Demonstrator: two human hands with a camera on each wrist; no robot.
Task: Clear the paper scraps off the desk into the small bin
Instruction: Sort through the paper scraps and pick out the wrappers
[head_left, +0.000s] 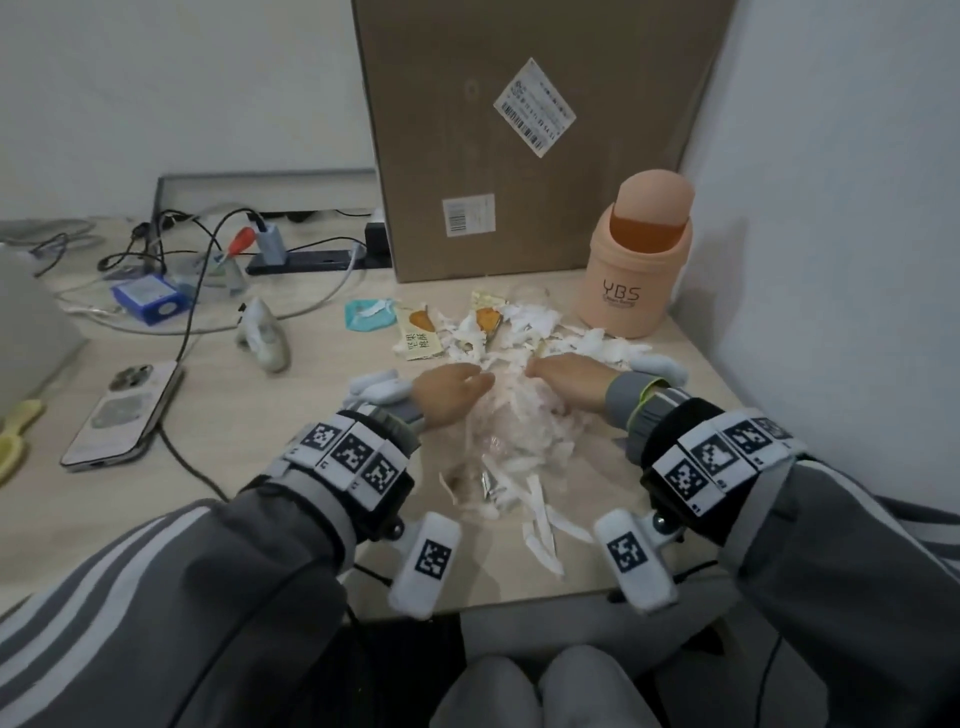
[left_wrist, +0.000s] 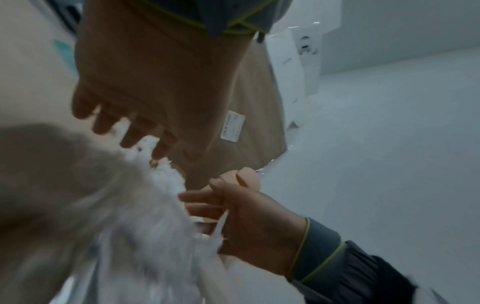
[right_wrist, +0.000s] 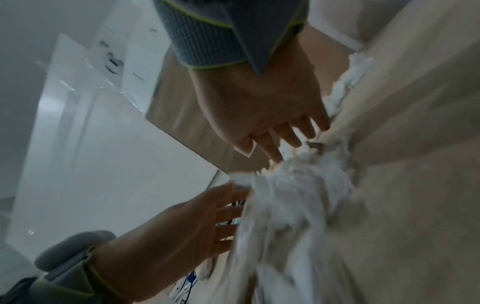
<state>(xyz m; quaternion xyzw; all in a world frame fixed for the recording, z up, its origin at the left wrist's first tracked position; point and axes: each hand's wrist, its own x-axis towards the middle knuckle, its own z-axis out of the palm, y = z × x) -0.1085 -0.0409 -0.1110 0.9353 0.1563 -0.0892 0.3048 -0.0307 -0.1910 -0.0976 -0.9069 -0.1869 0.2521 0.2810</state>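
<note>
A heap of white paper scraps lies in the middle of the desk, with more scraps spread toward the back. My left hand presses on the heap's left side and my right hand on its right side. Both have fairly straight fingers and cup the far end of the heap between them. In the left wrist view my left fingers touch the scraps. In the right wrist view my right fingers reach into the scraps. The peach swing-lid bin stands upright at the back right, beyond my right hand.
A tall cardboard box stands behind the scraps, with a wall close on the right. Snack wrappers and a teal packet lie at the heap's far left. Left of them are a phone, a blue box, cables and a power strip.
</note>
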